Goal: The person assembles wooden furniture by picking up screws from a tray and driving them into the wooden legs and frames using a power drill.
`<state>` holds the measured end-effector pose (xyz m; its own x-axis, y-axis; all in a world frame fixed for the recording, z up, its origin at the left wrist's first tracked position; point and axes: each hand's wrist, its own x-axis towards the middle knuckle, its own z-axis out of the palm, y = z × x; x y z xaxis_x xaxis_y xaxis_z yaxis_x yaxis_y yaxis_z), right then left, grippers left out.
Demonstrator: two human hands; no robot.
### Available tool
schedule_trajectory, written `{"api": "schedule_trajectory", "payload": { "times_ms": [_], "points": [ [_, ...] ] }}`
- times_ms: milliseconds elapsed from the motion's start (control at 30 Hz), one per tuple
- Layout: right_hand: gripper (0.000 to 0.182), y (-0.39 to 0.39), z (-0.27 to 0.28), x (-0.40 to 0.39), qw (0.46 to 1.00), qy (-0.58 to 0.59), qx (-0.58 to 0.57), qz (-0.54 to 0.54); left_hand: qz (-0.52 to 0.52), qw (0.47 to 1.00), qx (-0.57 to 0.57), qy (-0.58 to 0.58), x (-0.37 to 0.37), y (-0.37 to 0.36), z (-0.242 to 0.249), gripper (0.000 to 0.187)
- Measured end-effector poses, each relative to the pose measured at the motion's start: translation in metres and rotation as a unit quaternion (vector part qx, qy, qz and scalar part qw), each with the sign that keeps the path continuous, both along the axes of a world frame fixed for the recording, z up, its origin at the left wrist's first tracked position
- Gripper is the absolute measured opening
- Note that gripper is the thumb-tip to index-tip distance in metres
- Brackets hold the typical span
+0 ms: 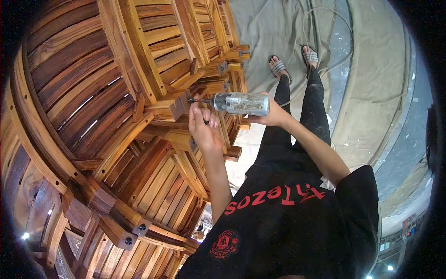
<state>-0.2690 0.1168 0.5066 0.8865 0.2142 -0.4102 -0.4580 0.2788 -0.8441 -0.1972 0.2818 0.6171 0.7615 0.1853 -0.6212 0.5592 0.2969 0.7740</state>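
Observation:
My right hand is wrapped round the back end of a power drill with a worn, scuffed grey body. Its dark bit points left at the end of a wooden block on a slatted wooden frame. My left hand is up against that block, its fingertips closed right at the tip of the bit. A small dark bolt-like piece shows between its curled fingers. Part of my right hand is hidden behind the drill.
Several varnished slatted wooden chairs or frames stand stacked along my left, with bolt heads on their blocks. Cloth sheets cover the floor, and a pale cable loops near my sandalled feet.

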Motion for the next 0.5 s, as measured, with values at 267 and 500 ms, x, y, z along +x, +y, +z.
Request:
{"api": "schedule_trajectory", "payload": {
  "times_ms": [267, 500],
  "points": [
    [0.039, -0.011, 0.011, 0.017, 0.99, -0.129, -0.049, 0.018, 0.136, 0.963, 0.209, -0.101, 0.01, 0.003, 0.095, 0.045],
    [0.042, -0.011, 0.003, 0.018, 0.979, -0.169, -0.11, 0.009, 0.125, 0.972, 0.124, -0.155, 0.046, 0.054, 0.12, 0.048]
  ]
}}
